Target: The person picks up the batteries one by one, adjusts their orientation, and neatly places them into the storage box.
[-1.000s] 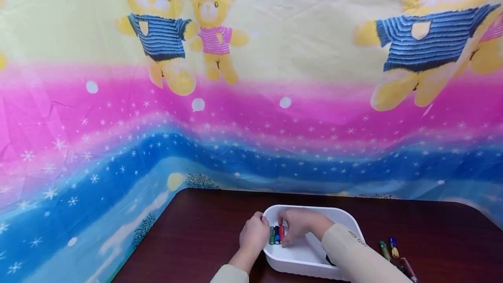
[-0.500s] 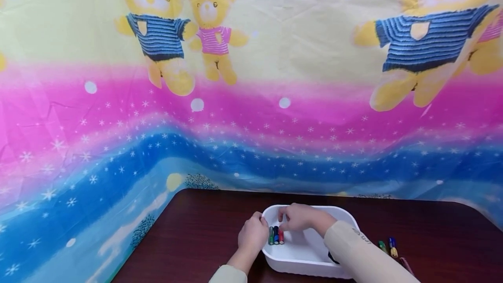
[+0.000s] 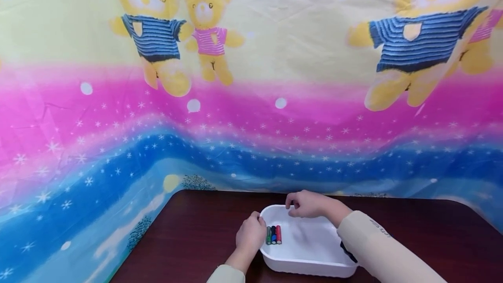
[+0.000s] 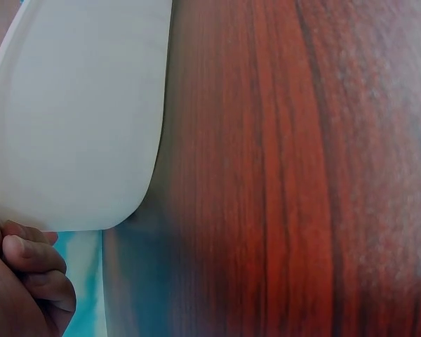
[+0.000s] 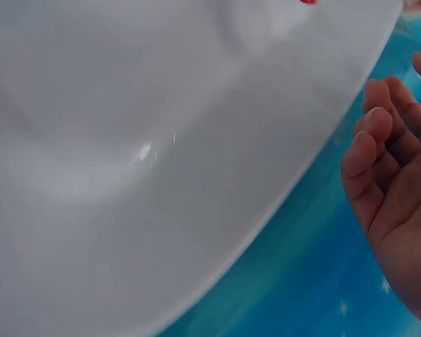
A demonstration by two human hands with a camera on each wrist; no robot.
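Note:
A white plastic basin (image 3: 310,269) stands on the table. My left hand (image 3: 251,231) grips its left rim; the left wrist view shows bent fingers (image 4: 38,260) at the basin's corner. Inside, near that hand, a green battery (image 3: 269,235), a black-and-blue battery (image 3: 273,235) and a red battery (image 3: 278,234) lie side by side in a row. Over the basin's far rim hovers my right hand (image 3: 308,204), holding nothing, its fingers loosely bent. In the right wrist view, this hand (image 5: 400,168) is apart from the basin wall (image 5: 217,182).
The dark red-brown wooden table (image 3: 196,239) extends on both sides of the basin. Behind it hangs a cloth (image 3: 251,143) printed with bears and snowflakes. My right sleeve (image 3: 385,248) hides part of the table at right.
My right hand has let go of the red battery and lifted up and away to the far rim. The left hand keeps its hold. The sleeve now covers the loose batteries at right.

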